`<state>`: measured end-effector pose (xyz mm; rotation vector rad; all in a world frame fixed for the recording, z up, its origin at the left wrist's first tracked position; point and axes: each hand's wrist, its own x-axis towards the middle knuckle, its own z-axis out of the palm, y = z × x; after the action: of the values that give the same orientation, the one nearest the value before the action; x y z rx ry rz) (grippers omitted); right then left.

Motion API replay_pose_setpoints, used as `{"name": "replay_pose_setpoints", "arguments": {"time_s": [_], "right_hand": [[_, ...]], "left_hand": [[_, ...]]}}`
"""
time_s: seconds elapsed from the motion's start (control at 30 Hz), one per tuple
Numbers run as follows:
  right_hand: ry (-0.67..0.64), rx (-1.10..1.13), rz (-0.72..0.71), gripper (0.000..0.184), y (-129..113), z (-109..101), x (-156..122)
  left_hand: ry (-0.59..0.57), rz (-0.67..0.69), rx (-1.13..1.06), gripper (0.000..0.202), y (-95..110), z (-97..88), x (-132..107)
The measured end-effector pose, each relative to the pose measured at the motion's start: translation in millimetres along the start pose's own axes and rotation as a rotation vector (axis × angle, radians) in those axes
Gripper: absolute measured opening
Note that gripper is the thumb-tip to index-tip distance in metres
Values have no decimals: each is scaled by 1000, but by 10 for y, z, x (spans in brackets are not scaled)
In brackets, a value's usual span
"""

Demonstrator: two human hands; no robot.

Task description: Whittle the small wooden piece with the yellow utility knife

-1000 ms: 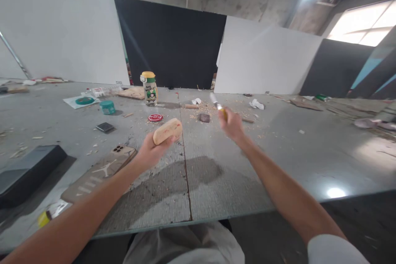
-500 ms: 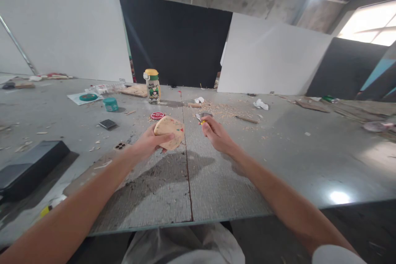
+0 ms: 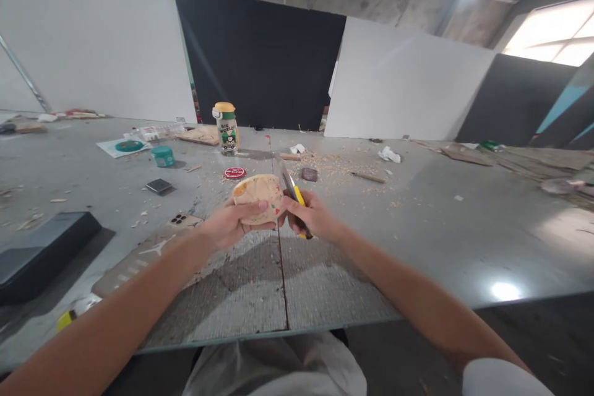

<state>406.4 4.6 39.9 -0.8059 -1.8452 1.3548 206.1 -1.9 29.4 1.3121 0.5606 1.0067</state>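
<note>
My left hand [image 3: 232, 219] grips a pale, rounded, flat wooden piece [image 3: 253, 192] with red, green and orange marks, thumb across its face. Close to its right edge, my right hand [image 3: 313, 216] is closed on a utility knife [image 3: 299, 195] with a yellow and black handle. The blade points up and away from me, and my right fingertips are at the edge of the wooden piece; whether they touch it I cannot tell. Beyond the hands lie a red round tin lid [image 3: 235, 172] and a small dark brown block [image 3: 309, 174].
A yellow-lidded bottle [image 3: 227, 130] stands at the back, with a teal jar [image 3: 163, 156] to its left. Wood shavings [image 3: 331, 167] and a thin stick [image 3: 368, 177] lie beyond my right hand. On the left are a phone [image 3: 134, 253] and a long dark box [image 3: 46, 253].
My right hand has come left and nearer, beside the wooden piece, its knife now upright in view. The wooden piece has turned slightly. The brown block now shows uncovered.
</note>
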Motion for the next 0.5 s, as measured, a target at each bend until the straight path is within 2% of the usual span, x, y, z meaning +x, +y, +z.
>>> {"name": "replay_pose_setpoints", "arguments": {"time_s": [0.07, 0.1, 0.2, 0.27, 0.37, 0.5], "right_hand": [[-15, -68, -21, 37, -42, -72, -23], [23, -142, -62, 34, -60, -113, -33], [242, -499, -251, 32, -85, -231, -55], [327, -765, -317, 32, -72, -289, -61], [300, -1095, -285, 17, -43, -339, -61], [257, -1309, -233, 7, -46, -373, -59]], "left_hand": [[33, -80, -76, 38, 21, -46, -8], [67, -114, -111, 40, 36, -67, -10], [162, -101, -99, 42, 80, -99, -6], [182, -78, -68, 41, 99, -97, 5], [203, -43, -28, 40, 115, -78, 23], [215, 9, 36, 42, 133, -46, 25]]}}
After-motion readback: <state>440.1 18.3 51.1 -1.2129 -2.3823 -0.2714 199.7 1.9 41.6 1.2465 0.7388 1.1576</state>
